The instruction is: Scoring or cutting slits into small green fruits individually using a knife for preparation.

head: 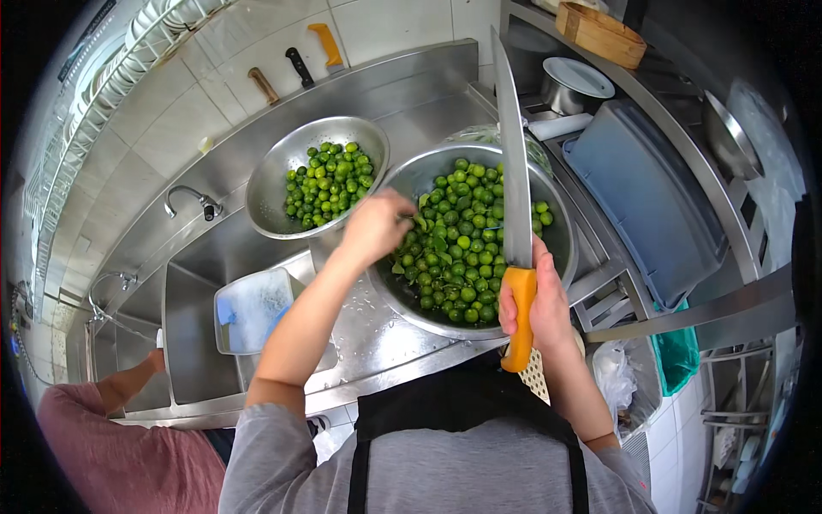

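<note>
My right hand [543, 307] grips the yellow handle of a large knife [515, 160], its long blade pointing up and away across a bowl. That wide stainless steel bowl [392, 292] holds many green limes [459, 241], with leaves and stems among them. Over its left rim is my left hand [380, 223], blurred, fingers curled beside a leafy sprig [424, 221]; whether it pinches the sprig I cannot tell. Farther left, a second steel bowl [266, 199] contains small green limes [331, 183] with no leaves showing.
A co-worker's arm [125, 385] reaches into the sink at left. A plastic tub [253, 308] of foamy water stands by the sink basin [199, 334]. Several knives [298, 67] are lodged behind the backsplash. A grey plastic bin [642, 199] lies on the rack at right.
</note>
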